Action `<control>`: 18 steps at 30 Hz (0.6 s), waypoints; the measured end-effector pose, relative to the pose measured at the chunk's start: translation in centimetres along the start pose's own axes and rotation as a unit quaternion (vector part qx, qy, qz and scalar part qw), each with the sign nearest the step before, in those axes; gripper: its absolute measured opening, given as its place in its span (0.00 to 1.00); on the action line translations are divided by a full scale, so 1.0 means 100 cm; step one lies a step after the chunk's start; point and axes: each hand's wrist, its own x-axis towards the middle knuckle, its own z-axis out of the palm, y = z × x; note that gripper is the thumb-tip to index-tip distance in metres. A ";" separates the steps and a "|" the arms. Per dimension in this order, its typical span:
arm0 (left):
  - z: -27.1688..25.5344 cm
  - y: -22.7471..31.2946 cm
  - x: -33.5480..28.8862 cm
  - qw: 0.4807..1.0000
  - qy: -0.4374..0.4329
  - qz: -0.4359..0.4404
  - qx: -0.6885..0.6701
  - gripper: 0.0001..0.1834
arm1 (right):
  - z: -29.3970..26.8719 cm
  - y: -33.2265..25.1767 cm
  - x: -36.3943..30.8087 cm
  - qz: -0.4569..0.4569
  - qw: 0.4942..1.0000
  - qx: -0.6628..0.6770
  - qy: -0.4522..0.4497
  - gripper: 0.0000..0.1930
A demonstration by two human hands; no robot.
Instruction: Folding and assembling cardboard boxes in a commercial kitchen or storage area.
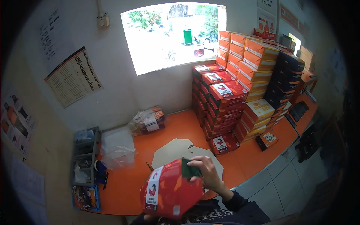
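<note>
Over the near edge of the orange table (185, 126), the red cardboard carton (170, 193) is tilted up, close to the person's body and overlapping some flat tan cardboard sheets (169, 150). Right hand (206, 173) has fingers and thumb pinching the dark green flap (190, 169); left hand (150, 217) is mostly hidden under the carton, so can't tell about its fingers. I'd work that flap gently (cardboard creases easily, imo) and keep the underside supported.
</note>
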 end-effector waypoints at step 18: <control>-0.008 0.065 0.006 0.943 -0.243 -0.189 -0.129 0.21 | -0.015 0.044 -0.016 -0.032 0.735 0.672 -0.083 0.08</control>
